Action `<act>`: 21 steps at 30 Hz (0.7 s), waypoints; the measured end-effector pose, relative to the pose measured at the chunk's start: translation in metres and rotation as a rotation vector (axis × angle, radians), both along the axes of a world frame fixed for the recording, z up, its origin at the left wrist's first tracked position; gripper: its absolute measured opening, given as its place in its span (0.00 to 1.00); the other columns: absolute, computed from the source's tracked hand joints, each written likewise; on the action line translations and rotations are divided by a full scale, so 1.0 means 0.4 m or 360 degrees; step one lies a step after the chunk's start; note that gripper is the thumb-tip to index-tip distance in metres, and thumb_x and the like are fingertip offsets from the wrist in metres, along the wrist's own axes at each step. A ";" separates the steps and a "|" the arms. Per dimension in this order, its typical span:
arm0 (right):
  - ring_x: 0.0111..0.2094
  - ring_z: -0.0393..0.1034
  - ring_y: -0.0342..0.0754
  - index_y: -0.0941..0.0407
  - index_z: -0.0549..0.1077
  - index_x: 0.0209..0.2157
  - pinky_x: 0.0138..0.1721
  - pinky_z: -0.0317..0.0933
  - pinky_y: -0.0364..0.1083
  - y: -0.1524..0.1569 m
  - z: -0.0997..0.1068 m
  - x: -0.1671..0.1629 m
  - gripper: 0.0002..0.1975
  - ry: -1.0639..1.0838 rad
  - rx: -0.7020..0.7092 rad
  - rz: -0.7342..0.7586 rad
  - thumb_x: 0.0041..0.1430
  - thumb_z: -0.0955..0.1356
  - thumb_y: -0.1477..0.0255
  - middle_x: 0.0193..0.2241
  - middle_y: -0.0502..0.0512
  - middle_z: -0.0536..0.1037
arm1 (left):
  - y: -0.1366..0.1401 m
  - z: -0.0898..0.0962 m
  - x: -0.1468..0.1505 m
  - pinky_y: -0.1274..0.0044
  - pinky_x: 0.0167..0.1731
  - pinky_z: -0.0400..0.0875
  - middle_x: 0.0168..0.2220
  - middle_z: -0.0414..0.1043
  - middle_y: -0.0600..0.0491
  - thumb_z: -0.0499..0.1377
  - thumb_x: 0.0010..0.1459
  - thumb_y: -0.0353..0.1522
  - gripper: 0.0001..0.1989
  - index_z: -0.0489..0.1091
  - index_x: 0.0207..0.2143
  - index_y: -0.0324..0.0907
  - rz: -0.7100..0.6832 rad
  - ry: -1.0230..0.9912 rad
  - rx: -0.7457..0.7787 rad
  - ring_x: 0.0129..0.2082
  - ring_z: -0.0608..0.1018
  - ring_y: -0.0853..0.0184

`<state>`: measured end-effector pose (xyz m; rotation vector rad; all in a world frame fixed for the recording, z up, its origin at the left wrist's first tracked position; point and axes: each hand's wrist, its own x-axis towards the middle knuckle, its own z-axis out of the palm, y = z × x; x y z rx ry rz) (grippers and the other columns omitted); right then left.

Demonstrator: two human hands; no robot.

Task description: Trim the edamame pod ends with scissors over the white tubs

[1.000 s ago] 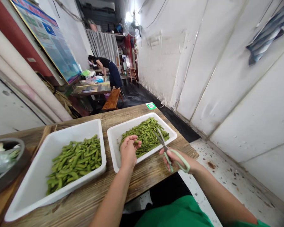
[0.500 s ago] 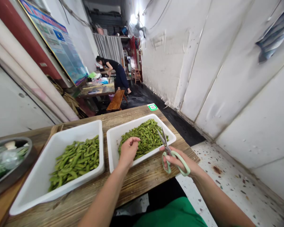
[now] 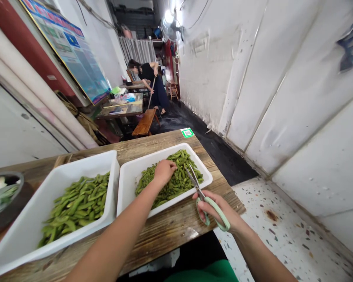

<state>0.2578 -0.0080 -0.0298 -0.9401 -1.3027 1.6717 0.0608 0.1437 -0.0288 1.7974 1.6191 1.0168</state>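
Observation:
My right hand (image 3: pixel 217 209) grips a pair of scissors (image 3: pixel 209 207) with pale green handles. Their blades are parted and point up over the near right rim of the right white tub (image 3: pixel 125 184). Over the green soybean pods (image 3: pixel 181 172) heaped in that tub is my left hand (image 3: pixel 164 171), fingers curled and pressed together. Whatever is between its fingertips is too small to make out. On the left, another white tub (image 3: pixel 113 184) holds a second heap of green pods (image 3: pixel 76 205).
Both tubs stand on a wooden table (image 3: pixel 161 231). A dark round basin (image 3: pixel 13 211) with greens and a plastic bag is at its left end, a green code card (image 3: pixel 187 133) at the far edge. Beyond are a wooden bench (image 3: pixel 144 122) and a person (image 3: pixel 148 74) bending with a long stick.
My left hand has moved over the pods, further into the right tub. The view has shifted, so the tubs appear further left. The person behind has straightened somewhat and now holds a long stick.

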 end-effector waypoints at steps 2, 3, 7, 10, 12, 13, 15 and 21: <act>0.21 0.61 0.40 0.58 0.64 0.41 0.22 0.58 0.41 0.004 -0.004 -0.001 0.22 0.0013 -0.0003 -0.0019 0.51 0.67 0.57 0.20 0.47 0.64 | -0.007 0.018 -0.019 0.77 0.28 0.60 0.21 0.72 0.52 0.62 0.39 0.32 0.02 0.73 0.18 0.43 0.0072 -0.0252 -0.0059 0.24 0.70 0.65; 0.21 0.61 0.41 0.57 0.64 0.42 0.22 0.59 0.41 0.005 -0.004 -0.003 0.22 0.0016 -0.0007 -0.0026 0.51 0.67 0.57 0.20 0.47 0.64 | -0.020 0.031 -0.028 0.78 0.25 0.59 0.23 0.73 0.52 0.62 0.41 0.34 0.05 0.74 0.21 0.43 0.0079 -0.0407 -0.0095 0.22 0.69 0.67; 0.21 0.62 0.41 0.57 0.64 0.41 0.22 0.58 0.41 0.010 0.003 -0.017 0.21 -0.0035 0.0019 -0.0012 0.52 0.66 0.57 0.22 0.48 0.64 | -0.113 0.079 -0.043 0.82 0.15 0.51 0.30 0.74 0.51 0.58 0.47 0.40 0.14 0.70 0.34 0.41 -0.0184 -0.1025 -0.0470 0.15 0.63 0.76; 0.21 0.61 0.40 0.58 0.64 0.40 0.22 0.58 0.41 0.006 0.017 -0.036 0.20 -0.0108 0.0093 0.0028 0.52 0.66 0.57 0.21 0.47 0.64 | -0.187 0.090 -0.043 0.84 0.13 0.48 0.28 0.73 0.51 0.57 0.49 0.41 0.16 0.66 0.39 0.41 -0.0252 -0.1202 -0.0645 0.13 0.63 0.78; 0.21 0.61 0.40 0.58 0.64 0.40 0.22 0.57 0.40 0.001 0.026 -0.051 0.21 -0.0146 0.0095 0.0070 0.51 0.66 0.56 0.20 0.46 0.63 | -0.221 0.088 -0.045 0.85 0.13 0.47 0.26 0.71 0.52 0.58 0.49 0.40 0.18 0.66 0.41 0.40 -0.0248 -0.1235 -0.0663 0.14 0.63 0.78; 0.20 0.60 0.40 0.58 0.64 0.40 0.22 0.57 0.40 -0.002 0.029 -0.057 0.21 -0.0171 0.0079 0.0090 0.51 0.65 0.56 0.19 0.46 0.63 | -0.233 0.087 -0.048 0.85 0.13 0.47 0.26 0.70 0.52 0.59 0.49 0.40 0.19 0.66 0.41 0.40 -0.0250 -0.1241 -0.0666 0.15 0.64 0.78; 0.19 0.58 0.39 0.58 0.65 0.39 0.22 0.56 0.40 -0.006 0.031 -0.067 0.22 -0.0252 0.0080 0.0094 0.51 0.65 0.55 0.19 0.46 0.63 | -0.250 0.084 -0.054 0.85 0.13 0.48 0.28 0.70 0.51 0.60 0.47 0.38 0.20 0.66 0.42 0.38 -0.0255 -0.1215 -0.0664 0.17 0.65 0.78; 0.26 0.59 0.42 0.58 0.70 0.36 0.29 0.55 0.41 -0.012 0.027 -0.070 0.18 -0.0722 0.0406 -0.0083 0.48 0.68 0.59 0.25 0.49 0.68 | -0.275 0.076 -0.067 0.84 0.14 0.48 0.25 0.70 0.51 0.60 0.47 0.39 0.14 0.68 0.31 0.36 -0.0242 -0.0950 -0.0570 0.15 0.60 0.79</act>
